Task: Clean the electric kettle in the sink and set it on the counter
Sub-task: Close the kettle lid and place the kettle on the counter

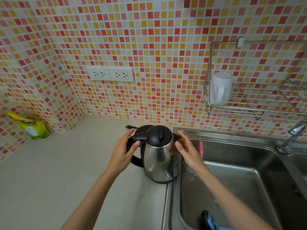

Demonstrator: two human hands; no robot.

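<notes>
Kettle (162,156) sits at the bench (66,171) edge by the sink (240,171), left hand (123,151) and right hand (187,151) loose beside it, so a bump could tip it in.

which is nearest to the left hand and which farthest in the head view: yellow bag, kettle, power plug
1. kettle, its handle at the left hand
2. power plug, on the counter just behind
3. yellow bag, far-left corner

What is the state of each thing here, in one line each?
kettle: upright on counter, lid shut
plug: unplugged, on counter
sockets: both free
mug: upside down in rack
left hand: thumb on kettle handle, fingers straight
right hand: open beside spout
</notes>
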